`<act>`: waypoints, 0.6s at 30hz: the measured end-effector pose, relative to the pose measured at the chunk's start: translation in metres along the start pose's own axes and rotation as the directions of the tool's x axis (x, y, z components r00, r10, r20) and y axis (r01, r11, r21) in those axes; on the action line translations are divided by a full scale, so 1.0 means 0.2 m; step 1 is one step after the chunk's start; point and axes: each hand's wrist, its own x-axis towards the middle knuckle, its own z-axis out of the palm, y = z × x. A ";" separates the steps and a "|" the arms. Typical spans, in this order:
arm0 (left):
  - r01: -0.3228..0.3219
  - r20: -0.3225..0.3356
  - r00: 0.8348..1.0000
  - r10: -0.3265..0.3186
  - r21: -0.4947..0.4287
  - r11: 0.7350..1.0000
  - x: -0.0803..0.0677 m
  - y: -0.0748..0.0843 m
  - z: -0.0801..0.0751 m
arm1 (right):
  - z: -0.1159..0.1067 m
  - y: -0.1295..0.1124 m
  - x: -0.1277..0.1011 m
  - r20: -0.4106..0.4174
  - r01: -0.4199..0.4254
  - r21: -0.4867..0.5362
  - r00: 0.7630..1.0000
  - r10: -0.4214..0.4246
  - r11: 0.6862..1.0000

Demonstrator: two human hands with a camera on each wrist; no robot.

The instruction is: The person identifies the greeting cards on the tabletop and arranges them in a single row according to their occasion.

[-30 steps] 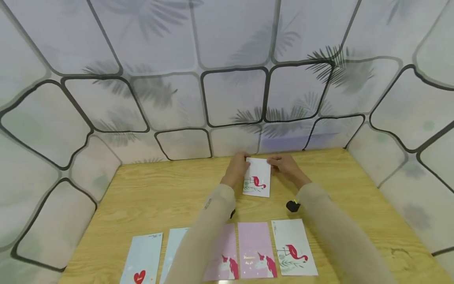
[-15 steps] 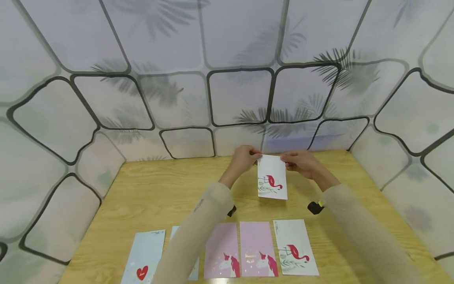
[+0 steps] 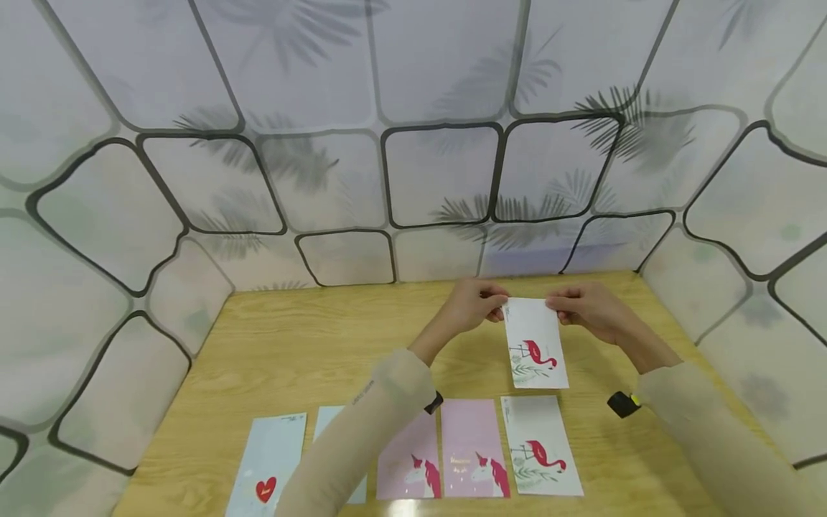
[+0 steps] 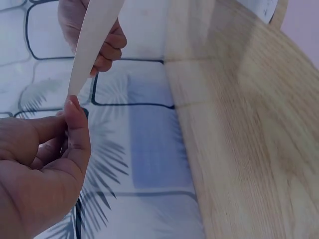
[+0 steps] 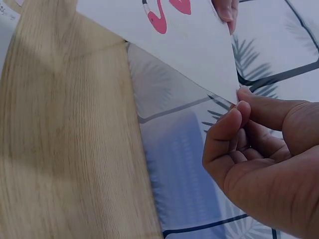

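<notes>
A white flamingo card (image 3: 533, 330) is held above the table by its two upper corners. My left hand (image 3: 474, 306) pinches the upper left corner between thumb and fingers; the left wrist view shows that hand (image 4: 50, 159) at the thin card (image 4: 92, 45) seen nearly edge-on. With thumb and forefinger my right hand (image 3: 591, 310) pinches the upper right corner, and in the right wrist view the hand (image 5: 264, 144) grips the card's tip (image 5: 209, 59). Just below the held card lies a matching flamingo card (image 3: 541, 445) on the table.
To its left lie two pink unicorn cards (image 3: 472, 431) (image 3: 407, 445). Farther left are a pale blue heart card (image 3: 271, 452) and another pale blue card (image 3: 329, 413), partly hidden by my left sleeve. Patterned walls enclose the wooden table (image 3: 291, 345) at the back and sides.
Both hands have lifted the flamingo card off the table area at the back and carried it rightward, then lower and nearer, toward the matching card. The cards in the row stay put.
</notes>
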 end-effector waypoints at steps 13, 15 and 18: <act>0.021 0.097 0.995 -0.010 -0.112 0.993 -0.08 0.04 0.20 | -0.09 0.07 -0.23 -0.026 -0.016 -0.143 1.000 0.012 0.990; 0.021 0.113 0.994 -0.008 -0.115 0.993 -0.09 0.04 0.24 | -0.11 0.08 -0.26 -0.025 -0.022 -0.139 1.000 0.019 0.990; 0.019 0.132 0.991 -0.003 -0.120 0.993 -0.09 0.03 0.29 | -0.14 0.11 -0.30 -0.014 -0.026 -0.120 1.000 0.025 0.992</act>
